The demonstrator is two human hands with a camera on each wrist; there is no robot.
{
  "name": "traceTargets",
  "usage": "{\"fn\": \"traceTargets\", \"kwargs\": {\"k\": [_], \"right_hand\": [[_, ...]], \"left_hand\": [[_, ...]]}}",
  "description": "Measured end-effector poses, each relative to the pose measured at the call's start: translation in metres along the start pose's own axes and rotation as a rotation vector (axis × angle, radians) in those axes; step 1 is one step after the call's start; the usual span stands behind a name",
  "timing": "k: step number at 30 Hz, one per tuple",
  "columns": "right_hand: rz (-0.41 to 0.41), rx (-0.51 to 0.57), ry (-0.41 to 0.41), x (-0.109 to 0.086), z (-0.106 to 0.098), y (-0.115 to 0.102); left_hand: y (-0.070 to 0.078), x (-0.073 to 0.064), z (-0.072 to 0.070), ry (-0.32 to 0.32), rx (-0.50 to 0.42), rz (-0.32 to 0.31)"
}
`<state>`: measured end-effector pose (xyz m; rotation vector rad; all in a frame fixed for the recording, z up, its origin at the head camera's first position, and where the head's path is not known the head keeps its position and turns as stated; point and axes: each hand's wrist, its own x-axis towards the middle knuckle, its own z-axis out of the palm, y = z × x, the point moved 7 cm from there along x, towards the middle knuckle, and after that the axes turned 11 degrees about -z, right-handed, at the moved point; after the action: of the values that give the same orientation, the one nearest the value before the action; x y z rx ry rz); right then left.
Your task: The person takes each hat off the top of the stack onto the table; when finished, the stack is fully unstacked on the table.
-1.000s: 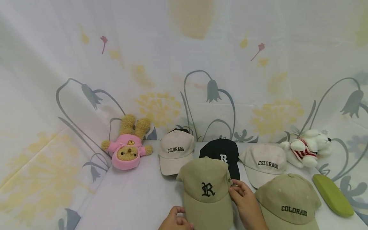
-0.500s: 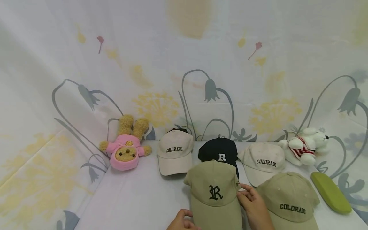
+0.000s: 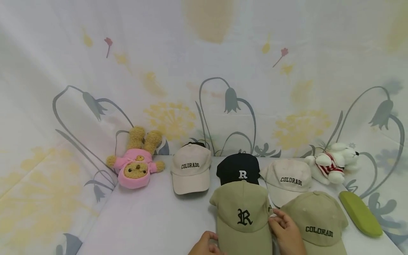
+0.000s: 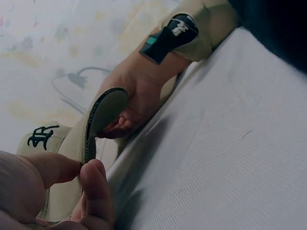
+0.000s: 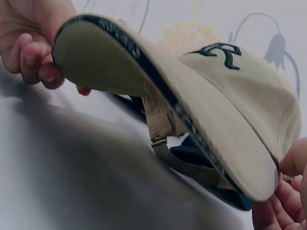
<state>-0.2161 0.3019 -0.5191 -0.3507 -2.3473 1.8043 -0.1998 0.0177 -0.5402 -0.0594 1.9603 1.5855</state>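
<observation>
Both hands hold an olive-khaki baseball cap [image 3: 243, 209] with a dark gothic R on its front. My left hand [image 3: 207, 244] pinches the brim's edge between thumb and fingers, plain in the left wrist view at the brim [image 4: 108, 110]. On the other side, my right hand [image 3: 285, 230] pinches the cap where brim meets crown. From the right wrist view, the cap's underside and back strap [image 5: 180, 165] show, raised over the white surface with a shadow below. Behind it stands a black cap [image 3: 239, 166] with a white R, its lower part hidden.
A cream COLORADO cap [image 3: 191, 170] sits at back left, another cream cap [image 3: 288, 173] right of the black one. A khaki COLORADO cap [image 3: 315, 216] lies beside my right hand. A pink-hooded teddy bear [image 3: 137, 166], a white plush dog [image 3: 334, 163] and a green case [image 3: 360, 214] flank them.
The olive-khaki cap has moved right and slightly down in the head view, both hands moving with it. It now stands more directly in front of the black cap. The head view has shifted slightly.
</observation>
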Motion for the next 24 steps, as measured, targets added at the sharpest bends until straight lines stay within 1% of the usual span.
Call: {"fn": "traceTargets", "kwargs": {"k": [4, 7, 10, 17, 21, 24], "right_hand": [[0.044, -0.020, 0.027, 0.002, -0.004, 0.004], [0.070, -0.033, 0.038, 0.004, -0.008, 0.007], [0.072, -0.063, 0.037, 0.006, -0.011, 0.007], [0.044, -0.182, 0.020, 0.008, -0.011, 0.008], [0.033, -0.202, 0.008, 0.007, -0.009, 0.008], [0.034, -0.231, 0.004, 0.007, -0.008, 0.008]], "left_hand": [[0.003, 0.006, 0.006, 0.008, 0.019, -0.067], [0.005, 0.010, 0.011, 0.026, 0.071, -0.090], [0.007, 0.012, 0.014, 0.040, 0.115, -0.098], [0.006, 0.019, 0.018, 0.065, 0.172, -0.121], [0.009, 0.022, 0.018, 0.089, 0.216, -0.097], [0.013, 0.021, 0.019, 0.100, 0.243, -0.097]]}}
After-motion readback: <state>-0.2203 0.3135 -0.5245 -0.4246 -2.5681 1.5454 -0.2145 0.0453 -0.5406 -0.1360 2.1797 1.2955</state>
